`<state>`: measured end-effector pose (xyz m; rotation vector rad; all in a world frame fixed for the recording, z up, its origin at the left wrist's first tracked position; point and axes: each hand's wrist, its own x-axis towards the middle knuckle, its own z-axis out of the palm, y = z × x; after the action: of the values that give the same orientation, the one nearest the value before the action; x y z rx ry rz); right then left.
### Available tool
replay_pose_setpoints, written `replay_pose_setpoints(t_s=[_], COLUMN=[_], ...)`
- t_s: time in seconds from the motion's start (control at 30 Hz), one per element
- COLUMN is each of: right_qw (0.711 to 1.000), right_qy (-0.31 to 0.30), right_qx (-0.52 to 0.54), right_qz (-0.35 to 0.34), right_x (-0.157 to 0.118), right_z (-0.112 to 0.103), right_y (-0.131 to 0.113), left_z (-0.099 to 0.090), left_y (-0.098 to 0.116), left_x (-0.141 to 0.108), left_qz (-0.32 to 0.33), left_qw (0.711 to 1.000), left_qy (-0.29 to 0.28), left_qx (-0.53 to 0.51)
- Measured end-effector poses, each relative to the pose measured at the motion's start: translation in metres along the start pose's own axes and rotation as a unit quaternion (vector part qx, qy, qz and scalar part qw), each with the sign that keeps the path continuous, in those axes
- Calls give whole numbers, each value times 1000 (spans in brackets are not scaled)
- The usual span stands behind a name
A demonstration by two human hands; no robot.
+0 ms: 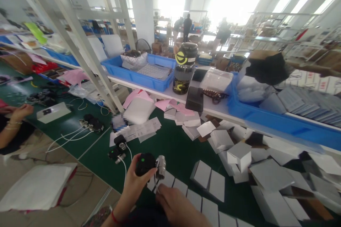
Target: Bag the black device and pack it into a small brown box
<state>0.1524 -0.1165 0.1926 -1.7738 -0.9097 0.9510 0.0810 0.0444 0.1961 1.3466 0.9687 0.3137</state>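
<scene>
My left hand [135,181] is wrapped round an electric valve: a black rounded housing [146,163] with a green dot and a silver metal valve body [161,167] on its right side. From the valve a white cable [156,181] runs down to my right hand [174,200], whose fingers are closed around it, partly hidden. Left of my hands, similar black valve units [118,149] with silver fittings and white cables lie on the green table. Small white boxes [194,198] stand in a row beside and under my right hand.
Two white boxes [209,179] stand ahead; many more are piled at the right. Printed sheets [142,131] lie behind the valves. A shelf above carries blue trays [141,78], a dark bottle [183,69] and a phone [195,99]. Another person's hands [22,111] are at far left.
</scene>
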Motion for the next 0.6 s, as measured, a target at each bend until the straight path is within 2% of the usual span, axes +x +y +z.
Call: replay_pose_setpoints(t_s=[0.1,0.17,0.23,0.3,0.4,0.5,0.6], right_qw=[997,991,983,976,974,978,979], right_qy=[66,118,156,193,215,205,202], right_qx=[5,40,87,91,23,3,4], right_qz=[-39,-41,-38,-49,-72,-34,9], right_x=[7,19,30,36,35,31,32], right_z=[-33,-51,-57,-50,-30,-11,5], right_y=[-18,-14,0,17,34,44,56], left_z=[1,3,5,6,6,7,10], left_y=[-1,-6,-11,-13,-6,0,-3], left_x=[2,1,0,0,3,5,6], left_qz=[35,0,-70,-122,-135,-140,-171], left_qw=[998,999,996,988,981,977,969], left_qy=[-21,-41,-59,-78,-108,-123,-122], left_qx=[37,23,-9,-47,-85,-101,-129])
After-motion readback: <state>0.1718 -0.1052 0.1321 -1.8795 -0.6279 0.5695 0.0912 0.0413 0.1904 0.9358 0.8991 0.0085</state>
